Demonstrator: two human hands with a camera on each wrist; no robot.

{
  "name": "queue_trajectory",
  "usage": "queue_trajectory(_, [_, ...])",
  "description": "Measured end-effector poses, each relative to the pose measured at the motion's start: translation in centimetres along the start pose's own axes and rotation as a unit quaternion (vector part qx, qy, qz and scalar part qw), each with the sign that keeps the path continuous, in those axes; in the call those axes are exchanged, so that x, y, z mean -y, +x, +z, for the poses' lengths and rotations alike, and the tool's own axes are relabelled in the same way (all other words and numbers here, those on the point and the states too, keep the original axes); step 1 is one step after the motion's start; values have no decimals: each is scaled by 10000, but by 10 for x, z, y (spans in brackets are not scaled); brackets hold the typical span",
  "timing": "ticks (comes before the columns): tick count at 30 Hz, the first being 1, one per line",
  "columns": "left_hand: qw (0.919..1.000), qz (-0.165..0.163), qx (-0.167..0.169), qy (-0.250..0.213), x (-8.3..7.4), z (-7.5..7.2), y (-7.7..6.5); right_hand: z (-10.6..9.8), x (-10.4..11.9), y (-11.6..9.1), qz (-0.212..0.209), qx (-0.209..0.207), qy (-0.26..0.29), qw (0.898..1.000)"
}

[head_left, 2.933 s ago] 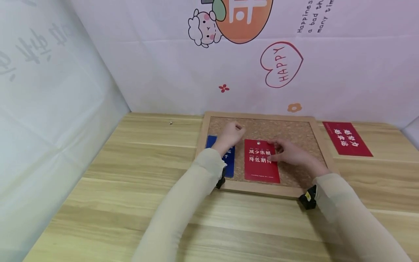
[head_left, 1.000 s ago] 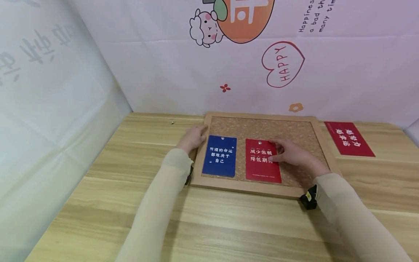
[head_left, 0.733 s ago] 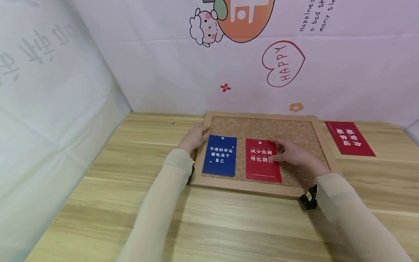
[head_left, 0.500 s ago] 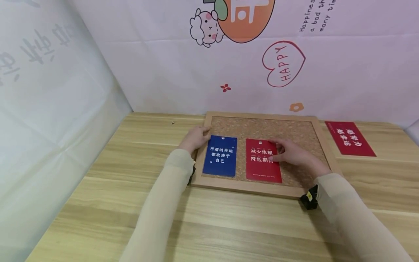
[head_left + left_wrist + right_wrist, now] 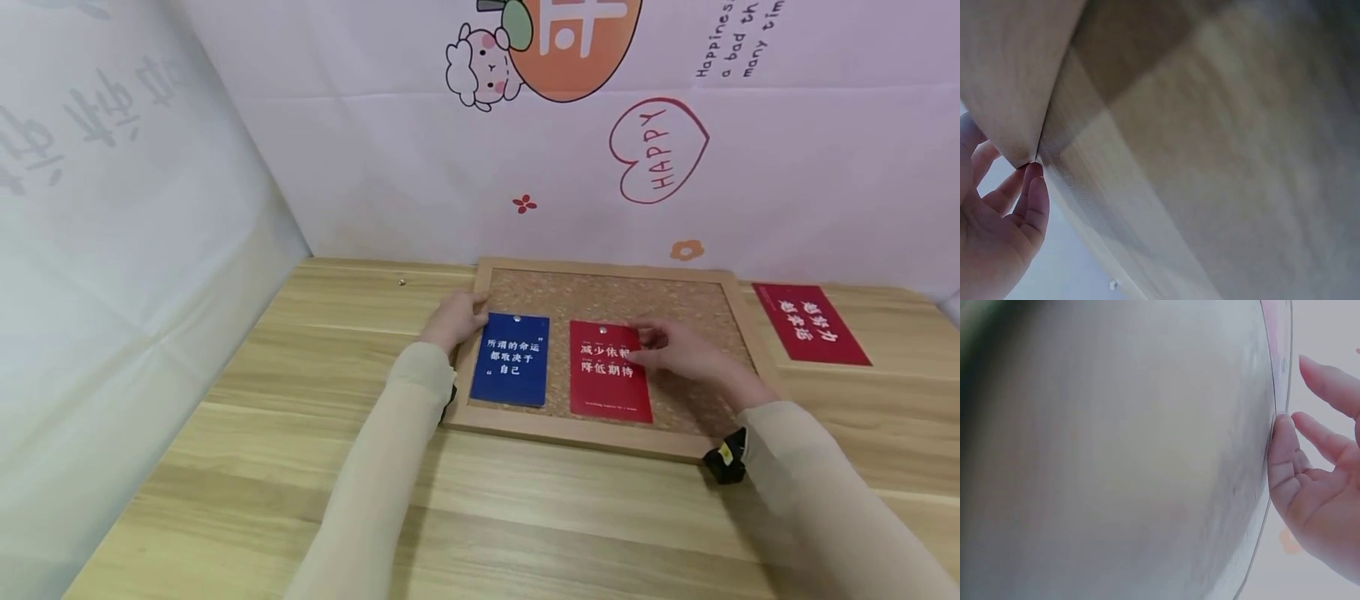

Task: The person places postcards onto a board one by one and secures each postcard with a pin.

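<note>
In the head view a wood-framed cork board [image 5: 600, 292] lies on the table. My left hand [image 5: 453, 321] grips its left frame edge, with fingertips over the frame; in the left wrist view the bent fingers of the left hand [image 5: 1007, 219] meet the frame's side. A blue card [image 5: 510, 360] with white characters lies on the cork, a silver pushpin [image 5: 517, 318] at its top. A red card [image 5: 609, 392] lies right of it, another pushpin [image 5: 603, 330] at its top. My right hand [image 5: 678, 354] rests on the red card's upper right, thumb and fingers spread apart.
A second red card [image 5: 812, 325] lies on the table right of the board. One loose pushpin [image 5: 402, 282] sits on the table to the left. A white printed cloth [image 5: 375, 167] stands behind. Black wrist cameras hang under both cuffs.
My left hand has moved from above the blue card leftward to the board's left frame, uncovering the card and its pin. The right hand stays at the red card. The view has shifted slightly.
</note>
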State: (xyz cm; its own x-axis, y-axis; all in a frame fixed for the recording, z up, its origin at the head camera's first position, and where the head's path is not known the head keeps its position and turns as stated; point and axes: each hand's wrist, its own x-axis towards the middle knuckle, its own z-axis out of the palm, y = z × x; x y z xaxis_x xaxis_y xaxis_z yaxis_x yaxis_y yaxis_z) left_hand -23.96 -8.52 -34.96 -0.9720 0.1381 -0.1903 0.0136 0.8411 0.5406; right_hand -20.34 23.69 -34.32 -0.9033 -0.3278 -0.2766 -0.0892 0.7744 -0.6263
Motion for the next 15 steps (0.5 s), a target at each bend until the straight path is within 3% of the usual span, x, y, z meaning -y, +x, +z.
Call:
queue_trajectory(8, [9999, -21, 14, 97, -1, 3, 4, -30, -12, -13, 196, -649, -125, 9976])
queue_trajectory(15, [10000, 10, 38, 79, -4, 2, 4, -70, -42, -32, 1029, -1293, -22, 9863])
